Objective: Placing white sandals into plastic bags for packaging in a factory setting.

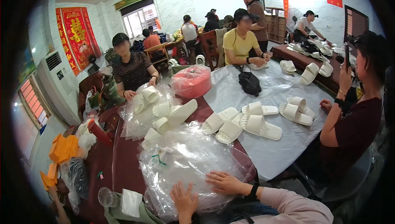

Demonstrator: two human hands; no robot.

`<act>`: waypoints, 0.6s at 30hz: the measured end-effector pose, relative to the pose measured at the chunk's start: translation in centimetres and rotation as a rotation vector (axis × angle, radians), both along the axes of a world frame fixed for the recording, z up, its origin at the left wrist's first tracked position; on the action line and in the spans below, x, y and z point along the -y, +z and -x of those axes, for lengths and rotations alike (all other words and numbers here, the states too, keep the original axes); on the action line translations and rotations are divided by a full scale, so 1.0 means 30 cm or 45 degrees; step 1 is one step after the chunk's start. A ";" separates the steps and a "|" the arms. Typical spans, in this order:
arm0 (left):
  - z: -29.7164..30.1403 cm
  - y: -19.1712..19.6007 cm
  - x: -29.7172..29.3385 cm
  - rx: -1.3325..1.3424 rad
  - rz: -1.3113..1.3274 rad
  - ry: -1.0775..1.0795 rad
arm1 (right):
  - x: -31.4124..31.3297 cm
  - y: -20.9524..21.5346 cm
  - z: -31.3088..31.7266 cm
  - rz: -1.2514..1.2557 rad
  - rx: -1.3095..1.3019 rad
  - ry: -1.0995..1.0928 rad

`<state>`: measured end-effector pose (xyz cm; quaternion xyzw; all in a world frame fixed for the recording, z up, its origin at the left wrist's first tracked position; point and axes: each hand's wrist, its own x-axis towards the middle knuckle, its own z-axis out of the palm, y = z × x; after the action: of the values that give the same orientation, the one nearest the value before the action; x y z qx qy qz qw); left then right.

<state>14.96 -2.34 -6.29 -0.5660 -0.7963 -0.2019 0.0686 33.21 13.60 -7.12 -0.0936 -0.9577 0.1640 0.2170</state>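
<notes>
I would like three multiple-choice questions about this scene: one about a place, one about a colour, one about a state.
1. Where do both hands rest?
A. on the pile of clear plastic bags
B. on the pink roll
C. on the black pouch

2. What colour are the slippers on the table?
A. black
B. white
C. orange

3. How is the right hand?
A. clenched in a fist
B. gripping a slipper
C. open and flat

Answers:
1 A: left hand and right hand lie on the pile of clear plastic bags.
2 B: the slippers are white.
3 C: its fingers are spread on the plastic.
</notes>
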 end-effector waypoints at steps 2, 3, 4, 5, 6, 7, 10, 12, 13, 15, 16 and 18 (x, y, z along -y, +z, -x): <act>-0.001 -0.020 -0.002 0.010 -0.041 0.007 | 0.006 0.002 -0.002 0.005 -0.003 -0.014; 0.001 -0.024 0.005 -0.006 -0.051 0.017 | 0.017 0.002 0.003 0.018 -0.016 -0.008; 0.003 -0.030 0.011 -0.022 -0.060 0.028 | 0.023 0.003 0.006 0.023 -0.008 -0.013; 0.004 -0.036 0.013 -0.013 -0.054 0.023 | 0.022 0.004 0.007 -0.001 -0.002 -0.018; 0.010 -0.036 0.014 -0.031 -0.063 0.023 | 0.024 0.003 0.013 -0.022 0.000 -0.023; 0.012 -0.034 0.016 -0.050 -0.071 0.022 | 0.025 -0.002 0.019 -0.012 0.006 -0.030; 0.008 -0.013 0.007 -0.009 -0.070 0.017 | 0.003 -0.018 0.027 -0.016 -0.045 -0.030; 0.006 -0.007 0.012 -0.012 -0.058 0.018 | -0.024 -0.014 0.029 0.315 -0.141 0.089; 0.007 -0.009 0.014 -0.016 -0.049 0.027 | -0.031 0.030 0.025 0.320 -0.140 0.089; 0.009 -0.014 0.012 -0.013 -0.046 0.034 | -0.058 0.125 0.000 0.704 -0.248 -0.236; 0.005 -0.015 0.008 -0.011 -0.050 0.035 | -0.099 0.134 -0.017 0.552 -0.348 -0.392; 0.003 -0.019 0.004 0.001 -0.054 0.038 | -0.209 0.150 -0.040 0.343 -0.579 -0.732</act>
<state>14.88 -2.47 -6.84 -0.5524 -0.8002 -0.2182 0.0832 34.41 19.88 -2.63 -0.3471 -0.7899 0.2373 0.4465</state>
